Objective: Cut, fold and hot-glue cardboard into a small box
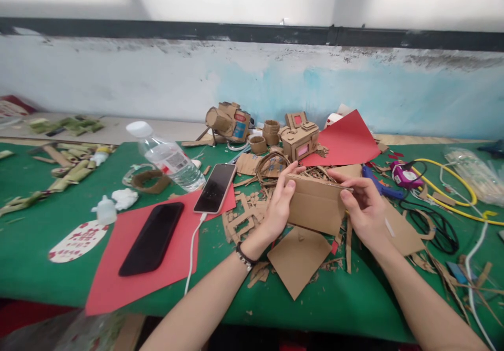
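Between my two hands a brown piece of cardboard (315, 206) is held up, its face toward me and a crease across it. My left hand (280, 204) grips its left edge, thumb in front and fingers behind. At the top right corner my right hand (364, 206) pinches the edge between thumb and fingers. Below, a square cardboard sheet (299, 262) lies on the green table among scraps. Behind my hands stands a cardboard model camera (300, 140), with a second cardboard camera (228, 121) farther left.
Two phones (153, 238) lie on red paper at left, near a tilted water bottle (169, 157). A blue glue gun (381, 183), purple plug (405, 175) and yellow cable (468, 183) lie right. Red paper (346, 141) stands behind. Cardboard scraps (246, 214) litter the green table (220, 283).
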Demonstrator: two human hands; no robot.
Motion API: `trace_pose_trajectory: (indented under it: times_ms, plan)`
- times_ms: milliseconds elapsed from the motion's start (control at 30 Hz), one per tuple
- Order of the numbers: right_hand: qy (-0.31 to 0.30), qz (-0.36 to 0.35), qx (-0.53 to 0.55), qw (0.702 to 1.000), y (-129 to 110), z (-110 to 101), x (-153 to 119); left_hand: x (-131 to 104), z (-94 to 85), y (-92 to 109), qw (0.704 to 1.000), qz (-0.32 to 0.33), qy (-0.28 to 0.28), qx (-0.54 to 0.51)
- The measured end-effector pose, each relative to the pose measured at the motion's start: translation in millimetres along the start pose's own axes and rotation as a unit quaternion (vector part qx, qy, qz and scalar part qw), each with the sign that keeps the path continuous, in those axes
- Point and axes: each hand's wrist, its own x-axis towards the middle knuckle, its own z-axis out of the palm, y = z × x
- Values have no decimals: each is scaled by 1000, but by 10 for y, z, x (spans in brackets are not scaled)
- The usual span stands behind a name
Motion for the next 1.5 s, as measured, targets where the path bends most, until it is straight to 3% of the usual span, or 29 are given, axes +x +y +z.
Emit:
trace_pose_trajectory:
  times_ms: [133,333,433,633,1067,1233,1500]
  plan:
    - [-1,-11,-11,1000,11,-17,6,-5,29,23,1000,1,0,-4]
    - [18,-31,-51,998,104,-70,2,22,45,22,996,40,74,11]
    - [24,-37,-75,996,140,-94,21,35,43,40,996,28,78,34]
    - [74,-78,-220,969,155,-172,94,41,46,118,993,50,83,60]
    - [127,43,-186,973,169,-165,52,31,24,104,987,123,58,90]
    - [121,36,-170,977,183,-183,49,-13,50,133,990,103,47,82]
    - [82,-2,-191,978,229,-117,-8,47,17,97,995,33,88,-29]
